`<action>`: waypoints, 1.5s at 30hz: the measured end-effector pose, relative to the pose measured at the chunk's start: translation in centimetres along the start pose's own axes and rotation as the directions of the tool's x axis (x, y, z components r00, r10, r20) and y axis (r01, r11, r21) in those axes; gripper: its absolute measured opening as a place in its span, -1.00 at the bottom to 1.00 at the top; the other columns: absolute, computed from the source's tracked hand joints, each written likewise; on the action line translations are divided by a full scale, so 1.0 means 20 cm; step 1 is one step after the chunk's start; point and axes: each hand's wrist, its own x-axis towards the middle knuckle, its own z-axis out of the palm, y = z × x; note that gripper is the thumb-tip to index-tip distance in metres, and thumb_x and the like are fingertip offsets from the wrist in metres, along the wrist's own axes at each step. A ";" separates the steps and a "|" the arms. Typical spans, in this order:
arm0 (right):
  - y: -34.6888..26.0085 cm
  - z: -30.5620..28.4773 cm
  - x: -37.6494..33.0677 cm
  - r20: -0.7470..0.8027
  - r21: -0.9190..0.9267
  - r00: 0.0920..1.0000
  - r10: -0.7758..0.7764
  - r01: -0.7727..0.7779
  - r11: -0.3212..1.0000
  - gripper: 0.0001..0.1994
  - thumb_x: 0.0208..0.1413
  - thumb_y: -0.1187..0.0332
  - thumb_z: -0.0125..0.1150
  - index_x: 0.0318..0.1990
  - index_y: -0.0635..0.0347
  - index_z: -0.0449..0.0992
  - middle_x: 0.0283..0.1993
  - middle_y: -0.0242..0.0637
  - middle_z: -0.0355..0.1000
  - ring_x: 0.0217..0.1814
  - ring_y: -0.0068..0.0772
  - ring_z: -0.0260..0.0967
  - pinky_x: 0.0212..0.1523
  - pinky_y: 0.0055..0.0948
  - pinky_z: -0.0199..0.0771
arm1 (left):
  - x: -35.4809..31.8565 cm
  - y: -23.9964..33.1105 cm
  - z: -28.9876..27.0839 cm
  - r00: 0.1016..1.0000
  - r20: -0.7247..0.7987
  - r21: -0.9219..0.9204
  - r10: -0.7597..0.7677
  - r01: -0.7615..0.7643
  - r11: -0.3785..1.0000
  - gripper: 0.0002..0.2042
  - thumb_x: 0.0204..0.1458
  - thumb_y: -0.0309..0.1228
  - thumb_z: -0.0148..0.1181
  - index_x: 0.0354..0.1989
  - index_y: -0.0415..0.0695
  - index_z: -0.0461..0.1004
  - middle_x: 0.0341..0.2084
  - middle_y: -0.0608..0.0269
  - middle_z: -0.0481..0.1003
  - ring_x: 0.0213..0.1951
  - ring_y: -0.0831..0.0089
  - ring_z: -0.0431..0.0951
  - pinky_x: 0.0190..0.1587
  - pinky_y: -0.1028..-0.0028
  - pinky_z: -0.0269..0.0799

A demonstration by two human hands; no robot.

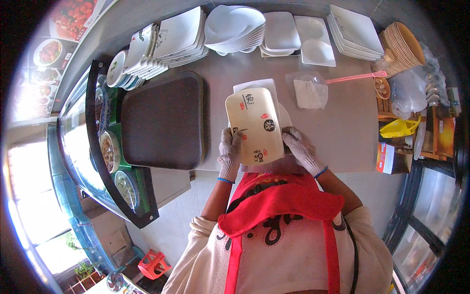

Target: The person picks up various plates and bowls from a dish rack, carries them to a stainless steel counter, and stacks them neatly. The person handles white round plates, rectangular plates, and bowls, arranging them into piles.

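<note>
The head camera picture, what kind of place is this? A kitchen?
Probably a restaurant or canteen serving counter. Stacks of white plates line the back of the counter, food dishes sit behind a curved glass case, and gloved hands hold a cream rectangular plate.

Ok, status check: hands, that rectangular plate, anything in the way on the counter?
Left hand and right hand, both gloved, gripping the cream rectangular plate by its near end. Plate raised over counter. Dark tray alongside, to the left.

dark tray (164, 120), stacked white plates (235, 27), pink ladle (355, 77)
</note>
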 end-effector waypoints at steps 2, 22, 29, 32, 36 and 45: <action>-0.03 0.00 0.00 0.097 0.169 0.992 0.078 -0.094 0.981 -0.63 0.10 0.20 0.03 -0.02 0.26 0.40 -0.15 -0.16 0.44 -0.15 -0.36 0.40 -0.14 -0.43 0.40 | 0.01 -0.03 0.01 1.000 -0.024 -0.060 0.012 -0.013 0.998 -0.73 0.09 -0.23 0.05 -0.20 -0.18 0.36 -0.42 0.13 0.47 -0.36 0.39 0.47 -0.28 0.35 0.38; 0.12 0.03 0.00 0.230 0.257 0.954 -0.192 0.131 0.958 -0.31 0.12 0.21 0.06 0.34 0.19 -0.09 0.34 -0.10 0.02 0.36 -0.29 -0.03 0.30 -0.39 0.00 | -0.08 0.15 0.06 0.988 -0.153 -0.182 -0.003 -0.025 0.983 -0.81 0.12 -0.29 0.02 -0.33 -0.16 0.29 -0.50 0.28 0.33 -0.42 0.53 0.29 -0.34 0.40 0.29; 0.06 0.01 -0.03 0.007 0.204 0.947 -0.321 0.312 0.928 -0.35 0.15 0.25 0.03 0.33 0.20 -0.09 0.32 -0.12 0.04 0.36 -0.23 -0.03 0.31 -0.35 -0.01 | -0.14 0.23 0.13 0.991 -0.130 -0.254 0.005 -0.039 0.966 -0.78 0.14 -0.27 0.01 -0.24 -0.19 0.31 -0.43 0.24 0.37 -0.36 0.51 0.33 -0.29 0.43 0.32; 0.13 0.01 0.00 -0.131 0.283 0.919 -0.372 0.395 0.874 -0.36 0.13 0.26 0.05 0.31 0.22 -0.05 0.28 -0.13 0.12 0.32 -0.20 0.05 0.28 -0.34 0.07 | -0.16 0.40 0.18 0.996 -0.082 -0.436 0.036 -0.069 0.898 -0.78 0.14 -0.23 0.02 -0.26 -0.14 0.30 -0.41 0.32 0.35 -0.33 0.55 0.32 -0.25 0.45 0.31; 0.03 -0.10 -0.03 -0.157 0.582 0.959 -0.234 0.281 0.763 -0.33 0.06 0.31 0.13 0.31 0.24 -0.01 0.20 -0.15 0.22 0.24 -0.28 0.13 0.22 -0.36 0.14 | -0.13 0.51 0.17 0.997 0.067 -0.572 -0.038 0.070 0.817 -0.81 0.15 -0.27 0.00 -0.23 -0.12 0.31 -0.40 0.33 0.37 -0.34 0.56 0.35 -0.28 0.47 0.35; -0.06 -0.60 0.25 -0.279 0.622 0.954 -0.106 0.264 0.737 -0.32 -0.11 0.51 0.04 0.28 0.13 0.10 0.02 -0.24 0.34 0.01 -0.35 0.33 -0.01 -0.46 0.38 | -0.14 0.48 -0.06 1.000 0.024 -0.585 0.006 0.010 0.811 -0.82 0.16 -0.32 -0.01 -0.17 -0.14 0.33 -0.38 0.34 0.40 -0.36 0.60 0.39 -0.30 0.54 0.36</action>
